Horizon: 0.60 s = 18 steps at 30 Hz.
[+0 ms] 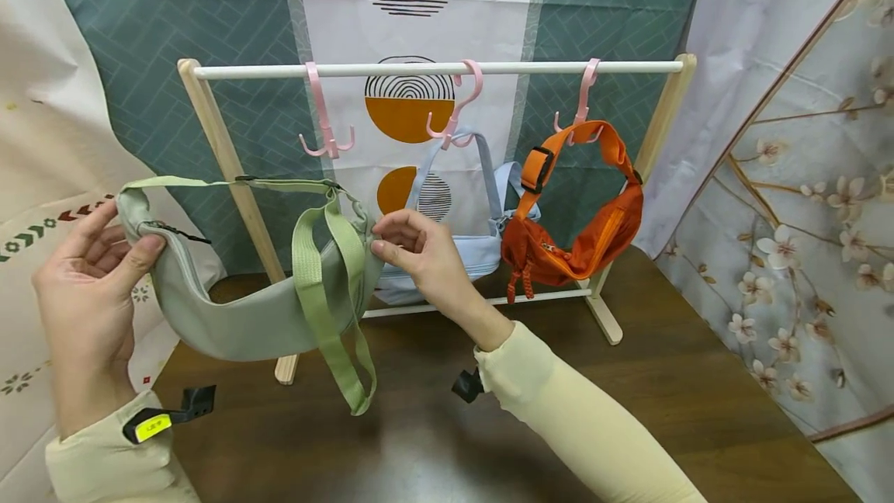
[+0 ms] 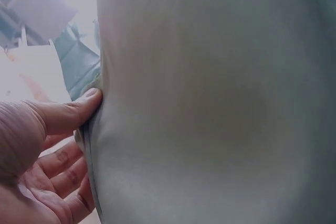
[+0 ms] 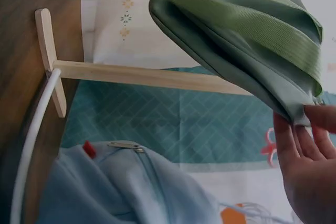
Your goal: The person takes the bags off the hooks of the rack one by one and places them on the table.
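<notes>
The desk carries the rack. The pale green bag is held raised before the rack's left part, unhooked. Left hand and right hand each pinch one end, thumb and fingers nearly closed on fabric. Judged risk: these edge pinches could slip under the bag's weight, dropping an end. The dangling strap could snag or twist if brought near the left pink hook. View differences: the left wrist view shows a broad plain panel; only the right wrist view shows the light blue bag's red tab.
</notes>
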Available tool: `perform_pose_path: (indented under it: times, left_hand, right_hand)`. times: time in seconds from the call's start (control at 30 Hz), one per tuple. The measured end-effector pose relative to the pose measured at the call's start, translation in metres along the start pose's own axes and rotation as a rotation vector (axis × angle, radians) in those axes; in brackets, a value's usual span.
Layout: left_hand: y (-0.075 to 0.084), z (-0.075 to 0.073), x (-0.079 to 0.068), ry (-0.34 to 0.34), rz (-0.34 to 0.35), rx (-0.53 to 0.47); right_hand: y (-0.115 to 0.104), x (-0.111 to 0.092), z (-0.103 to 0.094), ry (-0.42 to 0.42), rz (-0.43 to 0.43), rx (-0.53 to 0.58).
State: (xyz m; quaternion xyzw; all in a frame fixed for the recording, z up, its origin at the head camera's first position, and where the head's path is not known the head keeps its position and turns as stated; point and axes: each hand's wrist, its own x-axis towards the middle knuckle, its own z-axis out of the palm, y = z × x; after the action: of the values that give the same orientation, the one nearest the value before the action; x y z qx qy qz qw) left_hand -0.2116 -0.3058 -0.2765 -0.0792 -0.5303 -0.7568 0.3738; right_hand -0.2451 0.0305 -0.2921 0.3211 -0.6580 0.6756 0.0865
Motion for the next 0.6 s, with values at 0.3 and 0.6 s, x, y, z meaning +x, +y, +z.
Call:
perform_pose_path:
  times: [0.3, 0.6]
  left_hand:
    - [-0.025, -0.021, -0.015, -0.084, -0.178, 0.064]
    - [-0.041, -0.041, -0.009, -0.420, -0.194, 0.127]
  right_hand:
    - [0.023, -0.037, -0.014, -0.234, 0.189, 0.063]
    - [0.038, -0.060, -0.025, -0.300, 0.175, 0.112]
